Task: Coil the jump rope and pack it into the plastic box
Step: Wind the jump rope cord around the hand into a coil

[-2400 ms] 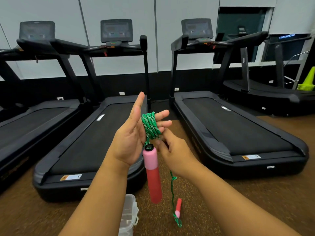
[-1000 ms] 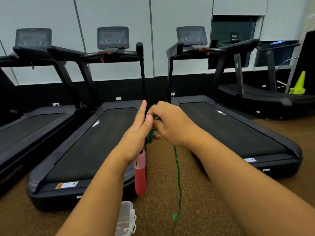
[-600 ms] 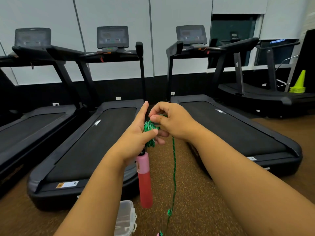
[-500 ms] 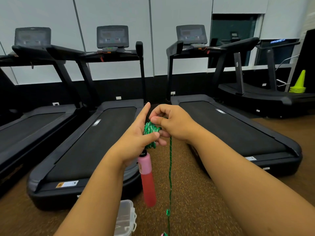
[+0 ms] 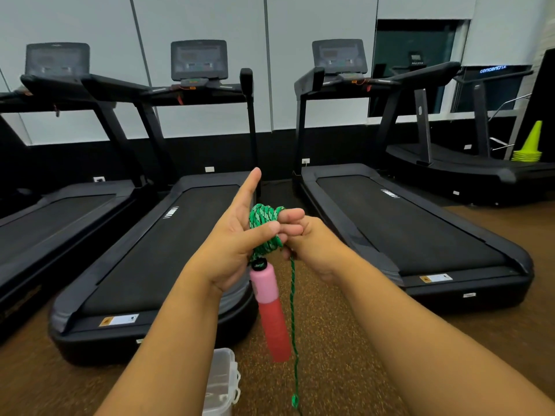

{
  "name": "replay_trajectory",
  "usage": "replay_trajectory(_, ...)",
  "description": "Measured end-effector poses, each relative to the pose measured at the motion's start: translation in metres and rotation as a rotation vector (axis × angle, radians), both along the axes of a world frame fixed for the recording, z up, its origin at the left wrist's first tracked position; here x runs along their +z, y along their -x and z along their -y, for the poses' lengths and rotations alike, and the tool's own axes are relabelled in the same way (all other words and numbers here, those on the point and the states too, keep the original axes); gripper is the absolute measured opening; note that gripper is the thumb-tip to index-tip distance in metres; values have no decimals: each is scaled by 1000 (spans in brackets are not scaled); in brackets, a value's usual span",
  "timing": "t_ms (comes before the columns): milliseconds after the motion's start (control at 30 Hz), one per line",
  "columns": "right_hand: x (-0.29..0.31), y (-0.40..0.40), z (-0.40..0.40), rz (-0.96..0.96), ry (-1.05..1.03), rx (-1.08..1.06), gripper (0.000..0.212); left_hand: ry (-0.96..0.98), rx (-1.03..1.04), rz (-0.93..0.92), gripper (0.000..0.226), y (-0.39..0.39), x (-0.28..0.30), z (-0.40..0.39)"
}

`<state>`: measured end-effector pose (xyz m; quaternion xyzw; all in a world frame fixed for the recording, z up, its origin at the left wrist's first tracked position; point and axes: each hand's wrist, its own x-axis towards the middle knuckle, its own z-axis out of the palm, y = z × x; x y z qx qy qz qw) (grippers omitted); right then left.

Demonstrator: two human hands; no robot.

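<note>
Right hand point(image 5: 312, 250) dropped below the coil since half a second ago, gripping rope point(image 5: 265, 226) wound on the left hand point(image 5: 237, 244), whose thumb pins it. Handle point(image 5: 270, 307) dangles under the coil; box point(image 5: 220, 384) sits on the floor below.

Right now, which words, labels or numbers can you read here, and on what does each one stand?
"concentrix": glowing sign in the far right window.
Treadmill consoles: displays too blurred to read.
Warning stickers on the treadmill ends: too small to read.
Pink handle and box: no text visible.
</note>
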<state>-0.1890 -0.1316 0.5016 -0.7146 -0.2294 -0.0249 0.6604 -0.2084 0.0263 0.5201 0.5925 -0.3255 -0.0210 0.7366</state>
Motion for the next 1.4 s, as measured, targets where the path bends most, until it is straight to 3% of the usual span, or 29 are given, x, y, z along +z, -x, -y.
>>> replay_trajectory(300,-36,1,-16,14,75,-162,12,165,77,-6,86,0,4,-4)
replay_trajectory(433,-37,5,-16,74,198,-259,26,192,53,-1,86,2,7,-7)
replay_trajectory(533,-40,4,-16,71,141,-268,31,200,42,5,85,3,9,-7)
replay_trajectory(733,-44,9,-12,67,72,-247,11,211,43,2,85,3,9,-5)
replay_trajectory(900,-47,17,-10,185,283,-388,20,234,79,-12,85,0,9,-5)
replay_trajectory(1000,-48,25,-10,373,438,-430,24,221,180,-9,84,-2,6,-5)
replay_trajectory(1233,-40,44,-4,658,767,-375,24,92,335,36,65,-3,9,-11)
replay_trajectory(1400,-15,50,-2,723,811,-325,18,9,321,13,58,-3,2,-9)
